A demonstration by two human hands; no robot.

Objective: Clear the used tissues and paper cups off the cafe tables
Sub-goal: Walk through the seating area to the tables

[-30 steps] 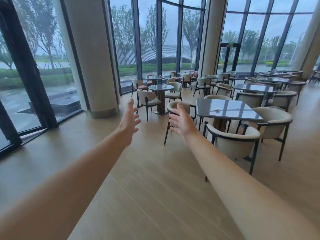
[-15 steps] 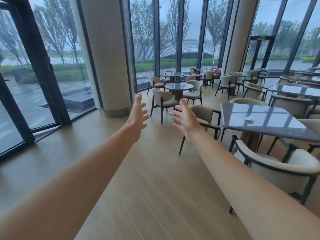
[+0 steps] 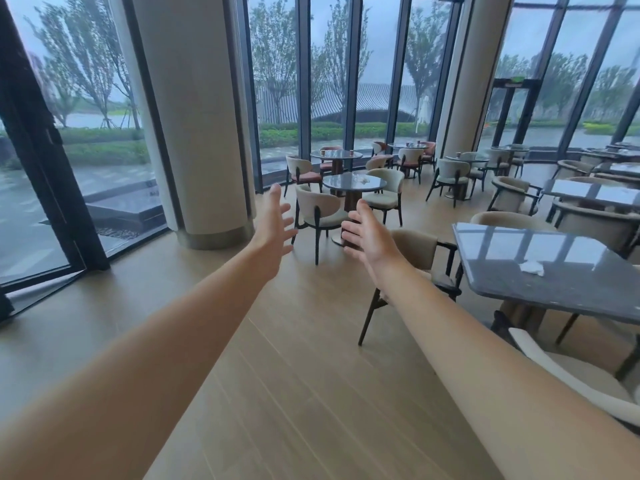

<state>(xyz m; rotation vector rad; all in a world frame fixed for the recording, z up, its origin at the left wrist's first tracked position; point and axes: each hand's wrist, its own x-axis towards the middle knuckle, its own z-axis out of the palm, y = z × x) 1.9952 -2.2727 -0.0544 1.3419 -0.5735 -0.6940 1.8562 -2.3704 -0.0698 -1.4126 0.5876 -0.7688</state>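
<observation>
Both my arms reach forward over the wooden floor. My left hand (image 3: 273,225) and my right hand (image 3: 369,232) are open, fingers spread, holding nothing. A crumpled white tissue (image 3: 532,267) lies on the grey rectangular table (image 3: 554,289) to my right. Another white tissue (image 3: 363,181) sits on the small round table (image 3: 341,184) ahead, beyond my hands. Small brown paper cups (image 3: 322,152) stand on the farther round table (image 3: 336,155) by the windows, and more cups (image 3: 407,144) on a table behind it.
A thick round column (image 3: 194,116) rises at the left by the glass wall. Cream chairs (image 3: 320,211) ring the round tables; one chair (image 3: 420,251) sits at the near end of the grey table. More tables and chairs fill the right side.
The view has moved forward and to the right side's tables; the grey table with the tissue is nearer. Both hands stay open and stretched ahead.
</observation>
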